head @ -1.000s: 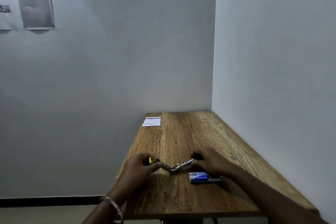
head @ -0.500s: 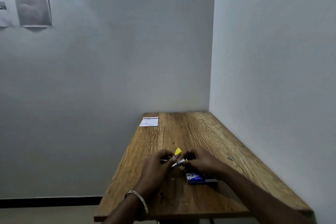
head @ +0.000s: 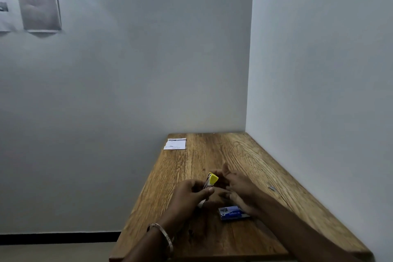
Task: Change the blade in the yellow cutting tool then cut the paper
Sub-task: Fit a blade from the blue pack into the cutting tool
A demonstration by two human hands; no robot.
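Print on blue packet (head: pixel 232 213) seemingly illegible

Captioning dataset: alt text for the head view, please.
The left hand holds the yellow cutting tool above a wooden table; the right hand is open beside it, near a blue blade pack, paper lying far.

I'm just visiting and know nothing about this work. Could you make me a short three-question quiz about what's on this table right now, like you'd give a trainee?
1. True or false: the left hand grips the yellow cutting tool.
2. Where does the white paper lie on the wooden table? A) under the right hand B) at the far left corner C) on the floor
3. Fill in: the small pack lying near the right hand is mostly ____ in colour.

Key: 1 true. 2 B. 3 blue.
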